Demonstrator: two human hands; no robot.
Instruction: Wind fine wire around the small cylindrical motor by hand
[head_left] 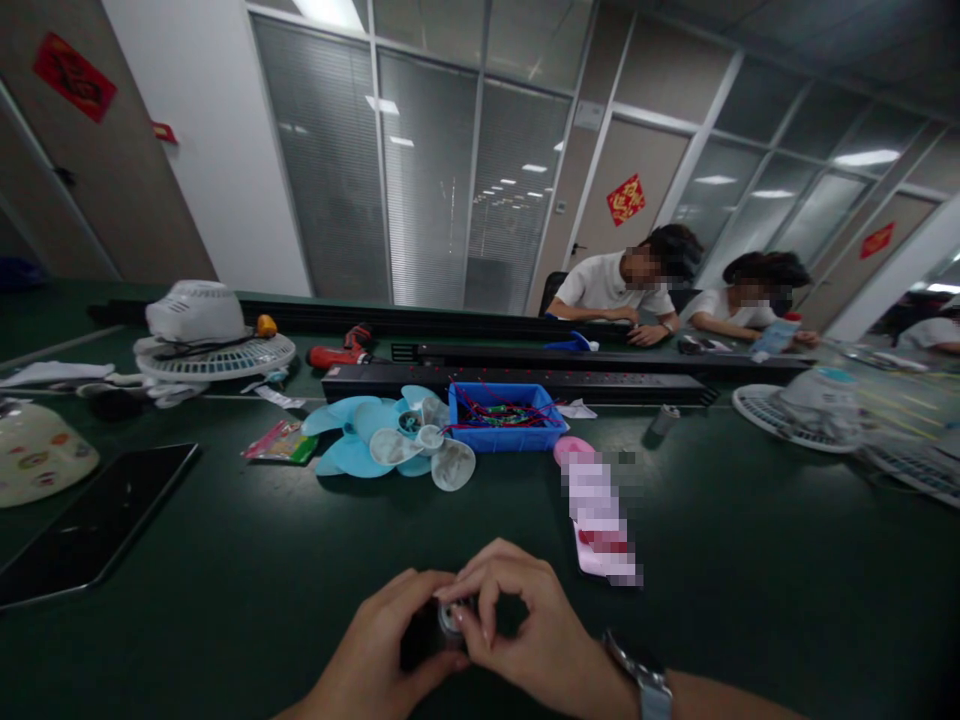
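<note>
Up ahead, we see a blue bin (504, 430) near the middle of the dark green table (750, 560), holding a tangle of red and dark wires whose ends poke over its rim. Just left of the bin, touching or nearly so, lies a heap of pale blue and clear fan blades (390, 440). To its right lies a pink object (596, 505), blurred out, so we cannot tell what it is.

Farther left, a white fan housing (206, 335) sits on its round grille, with a red power screwdriver (341, 352) beyond it and a black power strip (517, 385) running behind the bin. A dark tablet (90, 525) lies flat at the left edge. Another fan grille (799, 405) rests on the right. Across the table, two people sit bent over their own work, before glass partitions with grey blinds.

Close to us, our left hand (382, 650) and right hand (517, 625) meet just above the near edge of the table. Both close around a small dark part with a silvery round end (451, 618); the right thumb and forefinger pinch that end, while the left fingers wrap the dark body. The metal face seems to point up towards us, though the hands hide its length, so we cannot tell how its long axis runs. A watch (645, 680) sits on our right wrist.
</note>
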